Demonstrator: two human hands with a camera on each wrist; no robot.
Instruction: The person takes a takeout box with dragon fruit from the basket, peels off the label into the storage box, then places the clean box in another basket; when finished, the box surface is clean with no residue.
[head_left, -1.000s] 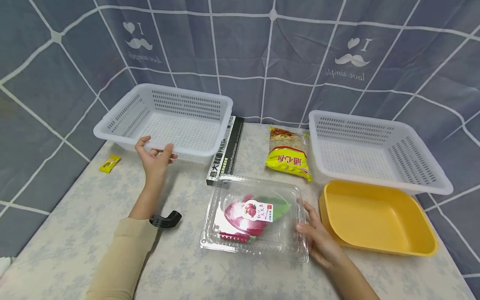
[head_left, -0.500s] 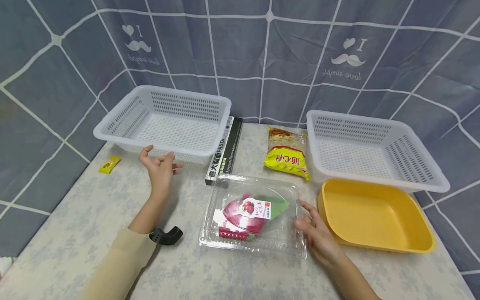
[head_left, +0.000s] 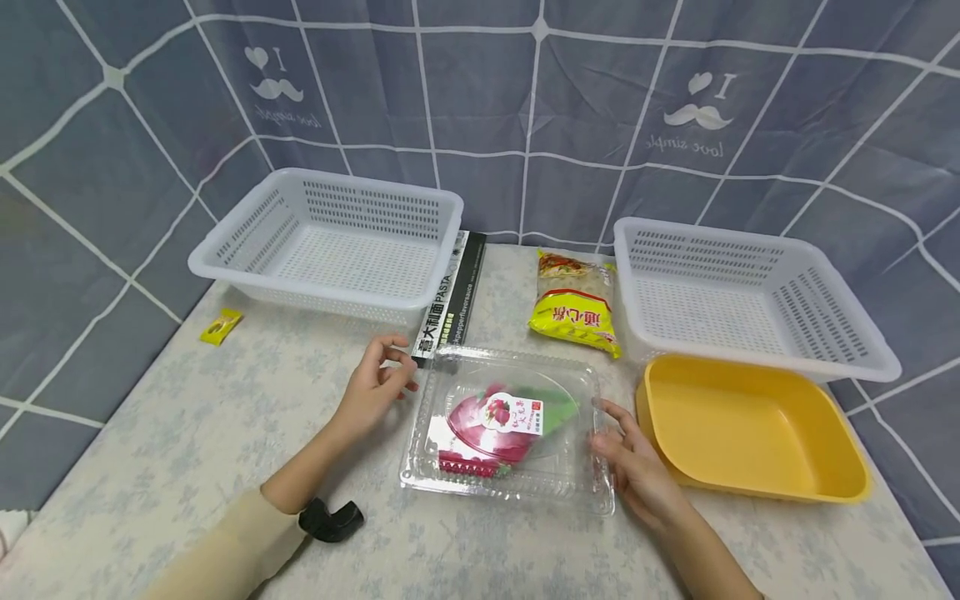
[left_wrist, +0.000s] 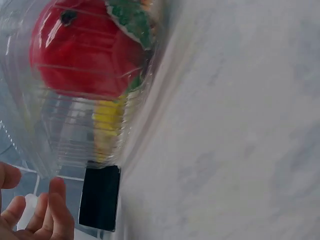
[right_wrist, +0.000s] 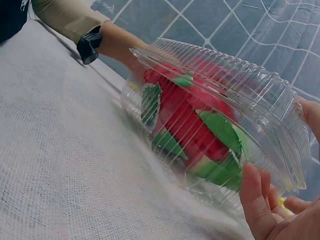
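A clear plastic clamshell box [head_left: 570, 467] lies on the table in the middle of the head view. Inside it is a red and green dragon fruit [right_wrist: 200, 120], partly covered by a white printed label [head_left: 514, 415]. My left hand [head_left: 381, 382] hovers just left of the box, its fingers loosely bent and holding nothing. In the left wrist view those fingers [left_wrist: 57, 212] appear close to the box's corner. My right hand [head_left: 637, 467] is at the box's right side, its relaxed fingers against or very near the edge.
White baskets stand back left [head_left: 330, 292] and back right [head_left: 750, 350]. A yellow bin [head_left: 750, 433] sits right of my right hand. Behind the box lie a black-and-white pasta box [head_left: 456, 300] and a yellow macaroni bag [head_left: 573, 308]. A small yellow packet [head_left: 221, 326] lies far left.
My left hand has left the front rim of the left basket and moved right and nearer, to the box's left side. The right hand and the clamshell box have hardly moved.
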